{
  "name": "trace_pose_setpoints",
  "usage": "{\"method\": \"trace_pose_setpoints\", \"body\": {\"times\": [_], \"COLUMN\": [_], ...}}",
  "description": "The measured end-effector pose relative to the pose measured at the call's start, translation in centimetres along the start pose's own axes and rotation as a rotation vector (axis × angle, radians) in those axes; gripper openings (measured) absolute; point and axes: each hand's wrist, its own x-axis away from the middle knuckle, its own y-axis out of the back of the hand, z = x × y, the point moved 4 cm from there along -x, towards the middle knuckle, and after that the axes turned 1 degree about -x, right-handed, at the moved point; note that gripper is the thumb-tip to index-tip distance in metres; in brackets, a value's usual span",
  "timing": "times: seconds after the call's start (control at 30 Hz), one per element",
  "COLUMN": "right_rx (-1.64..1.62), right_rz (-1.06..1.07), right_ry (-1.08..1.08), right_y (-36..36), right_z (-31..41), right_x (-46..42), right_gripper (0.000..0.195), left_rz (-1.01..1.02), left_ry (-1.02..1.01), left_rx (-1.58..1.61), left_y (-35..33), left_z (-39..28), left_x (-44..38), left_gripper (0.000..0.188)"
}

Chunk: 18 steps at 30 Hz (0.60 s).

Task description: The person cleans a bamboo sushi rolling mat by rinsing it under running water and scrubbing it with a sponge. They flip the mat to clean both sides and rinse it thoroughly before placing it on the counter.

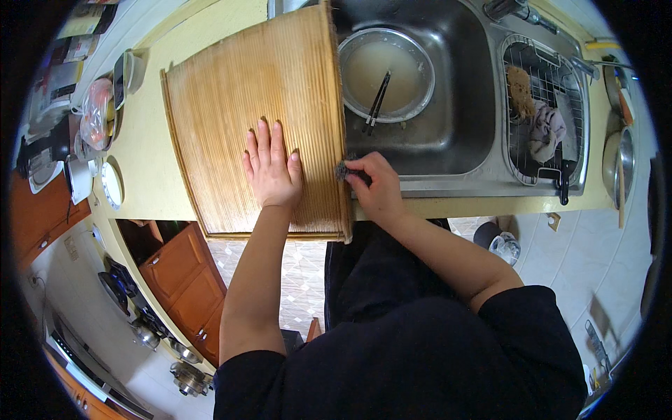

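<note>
A ridged mat or board of thin wooden or bamboo slats (236, 94) lies on the counter, its right edge reaching over the sink (462, 105). My left hand (274, 173) rests flat on its lower middle, fingers apart, holding nothing. At the mat's right edge my right hand (377, 186) pinches a dark grey scouring pad (342, 170), likely steel wool, against the rim. The pad is partly hidden by my fingers. In the sink stands a metal basin (428, 86) of cloudy water (370, 68), with black chopsticks (379, 100) leaning over its near side.
Right of the main bowl, a wire basket (517, 176) holds a brown sponge (520, 92), a cloth (546, 134) and a cleaver with a black handle (564, 184). A faucet (525, 13) is at the back. Bagged fruit (98, 113) and a white lid or plate (111, 185) sit left.
</note>
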Motion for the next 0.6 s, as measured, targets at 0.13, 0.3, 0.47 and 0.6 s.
{"method": "trace_pose_setpoints", "body": {"times": [0.13, 0.3, 0.47, 0.6], "right_rx": [-0.018, 0.028, 0.066, 0.086], "right_rz": [-0.139, -0.123, -0.061, 0.040], "right_ry": [-0.003, 0.076, 0.060, 0.002], "right_y": [-0.7, -3.8, -2.3, -0.7], "right_z": [-0.1, -0.6, 0.8, 0.3], "right_x": [-3.5, -12.3, -7.9, -1.7], "right_gripper": [0.017, 0.016, 0.015, 0.012], "left_rz": [-0.024, -0.050, -0.013, -0.026], "left_ry": [0.012, 0.200, 0.247, 0.233], "left_rx": [-0.022, 0.002, 0.002, -0.012], "left_y": [0.1, 0.1, 0.2, 0.2], "left_z": [0.1, 1.4, 1.2, 1.1], "left_x": [0.1, -1.3, -1.4, -1.2], "left_gripper": [0.062, 0.063, 0.063, 0.063]}}
